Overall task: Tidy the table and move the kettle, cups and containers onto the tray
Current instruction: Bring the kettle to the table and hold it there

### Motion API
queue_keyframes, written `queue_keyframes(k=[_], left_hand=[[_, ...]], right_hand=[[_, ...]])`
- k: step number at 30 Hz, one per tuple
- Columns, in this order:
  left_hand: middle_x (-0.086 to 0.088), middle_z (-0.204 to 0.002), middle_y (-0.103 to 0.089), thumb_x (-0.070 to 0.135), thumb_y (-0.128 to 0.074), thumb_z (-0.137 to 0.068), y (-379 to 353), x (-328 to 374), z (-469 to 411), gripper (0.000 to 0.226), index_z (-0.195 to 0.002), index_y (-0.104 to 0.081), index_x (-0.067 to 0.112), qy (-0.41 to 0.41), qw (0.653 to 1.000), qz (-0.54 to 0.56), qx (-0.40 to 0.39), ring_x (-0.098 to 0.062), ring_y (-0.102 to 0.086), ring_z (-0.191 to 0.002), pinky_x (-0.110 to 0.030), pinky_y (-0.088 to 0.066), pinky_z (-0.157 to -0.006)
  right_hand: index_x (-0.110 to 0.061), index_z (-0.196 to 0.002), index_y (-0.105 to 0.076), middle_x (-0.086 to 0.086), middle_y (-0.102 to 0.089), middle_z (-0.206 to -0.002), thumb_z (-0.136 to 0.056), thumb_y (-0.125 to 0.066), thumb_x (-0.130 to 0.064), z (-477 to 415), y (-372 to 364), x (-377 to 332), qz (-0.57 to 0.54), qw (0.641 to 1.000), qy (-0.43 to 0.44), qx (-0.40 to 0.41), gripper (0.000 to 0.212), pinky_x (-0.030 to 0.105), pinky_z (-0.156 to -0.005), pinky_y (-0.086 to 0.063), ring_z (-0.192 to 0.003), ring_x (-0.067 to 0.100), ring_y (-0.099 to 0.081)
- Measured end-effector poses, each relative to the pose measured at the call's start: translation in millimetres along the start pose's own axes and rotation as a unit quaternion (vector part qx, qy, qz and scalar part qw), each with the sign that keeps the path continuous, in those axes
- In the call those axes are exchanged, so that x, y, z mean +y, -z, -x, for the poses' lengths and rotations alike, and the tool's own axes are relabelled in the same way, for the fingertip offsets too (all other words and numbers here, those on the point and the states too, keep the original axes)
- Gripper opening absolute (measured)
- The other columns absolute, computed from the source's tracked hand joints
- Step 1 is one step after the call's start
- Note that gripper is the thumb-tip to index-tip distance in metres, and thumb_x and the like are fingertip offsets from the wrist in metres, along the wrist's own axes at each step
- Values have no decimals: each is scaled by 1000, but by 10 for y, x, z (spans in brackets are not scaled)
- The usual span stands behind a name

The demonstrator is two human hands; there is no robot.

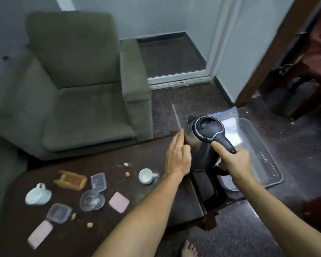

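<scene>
Just beyond the right hand (237, 164), which grips its black handle, the steel electric kettle (202, 145) hangs between the table (152, 160) and the empty clear tray (263, 154). The left hand (178, 156), fingers flat, steadies its side. Left of that hand, two cups (146, 176) and the plastic containers (98, 181) still wait; almost nothing seems done.

The kettle (198, 145) has a brushed metal body and a glossy black plastic lid. Beside it, the tray (267, 160) looks like clear, shiny plastic. Left of the kettle, the dark wooden worktop (146, 158) is matt; behind it, the armchair (78, 86) is rough cloth.
</scene>
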State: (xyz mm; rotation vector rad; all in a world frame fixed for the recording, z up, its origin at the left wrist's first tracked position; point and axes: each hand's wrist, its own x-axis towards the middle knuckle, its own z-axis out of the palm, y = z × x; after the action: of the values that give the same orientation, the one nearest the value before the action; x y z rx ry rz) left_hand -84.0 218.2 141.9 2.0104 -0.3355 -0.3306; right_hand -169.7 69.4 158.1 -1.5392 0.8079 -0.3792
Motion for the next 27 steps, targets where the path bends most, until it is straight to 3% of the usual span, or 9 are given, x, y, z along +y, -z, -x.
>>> queue_keyframes(k=[4,7,10,14,17,20,25,27], left_hand=[[-5,-163,-38,25,-29,-87,665,-232,253,72,-157,-38,13,23,998,-9,56,-16,-35,-150,-26,-25,-121],[-8,-162,-40,24,-30,-87,1175,-437,471,72,-157,-38,10,41,995,-9,95,-19,-37,-149,-26,-25,-121],[-7,-161,-42,25,-30,-86,1639,-657,687,72,-156,-40,11,65,990,-19,127,-19,-38,-148,-24,-25,-118],[-7,-160,-44,26,-30,-86,2116,-927,985,72,-155,-44,10,89,985,-19,149,-21,-41,-146,-26,-27,-119],[-7,-160,-44,27,-29,-85,2366,-1103,1194,72,-155,-44,12,120,979,-21,163,-23,-41,-146,-28,-27,-116],[-5,-158,-46,27,-29,-86,2524,-1292,1402,71,-155,-44,15,137,977,-21,164,-23,-43,-144,-29,-30,-115],[-9,-153,-52,15,-38,-100,2595,-1650,1641,56,-155,-42,18,187,969,-29,158,-31,-47,-138,-36,-33,-114],[-10,-155,-50,20,-34,-99,2582,-1755,1724,58,-156,-41,16,208,965,-24,156,-32,-46,-140,-38,-32,-117]], right_hand=[[-19,-48,-59,-1,-47,-48,-59,-87,-54,284,-630,-24,10,999,7,-47,47,36,-49,-48,-47,13,-45],[-16,-54,-64,-1,-52,-48,-60,-88,-57,576,-1118,-35,16,997,26,-73,48,37,-54,-44,-49,13,-48],[-17,-51,-59,-1,-50,-48,-60,-87,-61,881,-1554,-48,39,994,40,-97,52,30,-50,-36,-48,12,-45],[-3,-54,-56,2,-52,-46,-61,-87,-59,1237,-1980,-24,61,988,36,-134,65,28,-41,-36,-45,13,-48],[-10,-51,-58,3,-53,-46,-61,-87,-59,1468,-2236,34,80,983,26,-162,58,28,-40,-37,-44,14,-49],[-1,-60,-59,2,-55,-47,-60,-87,-61,1633,-2423,138,105,978,23,-177,66,30,-43,-38,-44,14,-50],[0,-61,-59,0,-55,-47,-60,-86,-62,1854,-2592,346,156,967,21,-200,68,29,-46,-39,-43,13,-50],[5,-64,-58,2,-53,-51,-58,-85,-65,1916,-2636,446,179,962,21,-205,75,31,-50,-40,-46,14,-49]])
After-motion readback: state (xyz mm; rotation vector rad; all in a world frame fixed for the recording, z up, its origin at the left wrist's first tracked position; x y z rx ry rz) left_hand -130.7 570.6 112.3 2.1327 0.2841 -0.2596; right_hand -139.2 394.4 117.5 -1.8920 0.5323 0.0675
